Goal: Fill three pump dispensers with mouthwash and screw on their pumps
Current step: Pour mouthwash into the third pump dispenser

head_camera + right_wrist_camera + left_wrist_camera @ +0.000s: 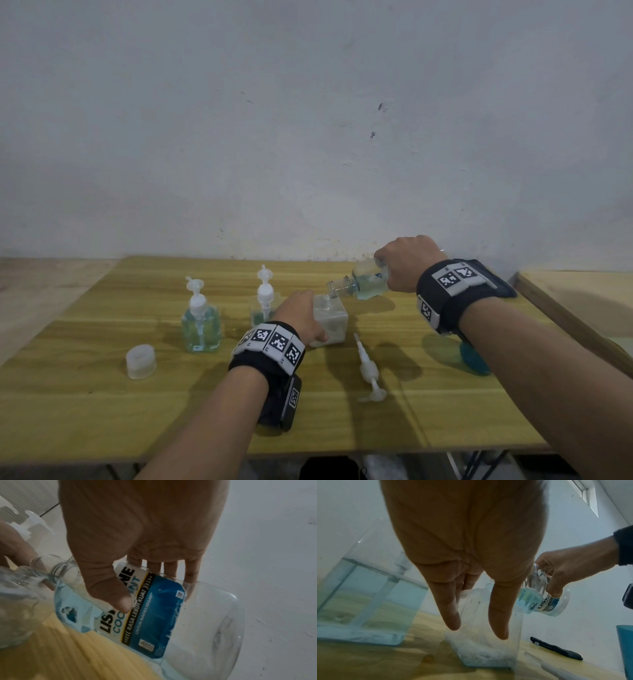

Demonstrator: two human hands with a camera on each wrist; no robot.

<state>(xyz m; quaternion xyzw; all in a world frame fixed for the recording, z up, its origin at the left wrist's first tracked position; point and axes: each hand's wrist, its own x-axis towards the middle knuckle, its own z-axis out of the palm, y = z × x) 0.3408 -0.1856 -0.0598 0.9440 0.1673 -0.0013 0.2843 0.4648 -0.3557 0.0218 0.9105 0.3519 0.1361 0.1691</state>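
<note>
My left hand point(306, 322) grips a clear square dispenser point(334, 323) that stands open-topped on the wooden table point(102, 411), thumb and fingers on opposite sides point(479, 632). My right hand point(399, 270) holds a labelled mouthwash bottle point(368, 282), tipped with its open neck at the dispenser's mouth. Blue liquid sits in the bottle's lower side point(72, 605), my thumb across the label. Two dispensers with pumps on stand to the left, one point(201, 327) mostly full, the other point(262, 308) partly hidden by my left hand. A loose white pump point(368, 371) lies in front.
A translucent cap point(141, 361) stands at the front left. A teal object point(474, 359) sits under my right forearm. In the left wrist view a black stick-like item point(556, 650) lies near the wall. A second wooden surface point(582, 301) adjoins on the right.
</note>
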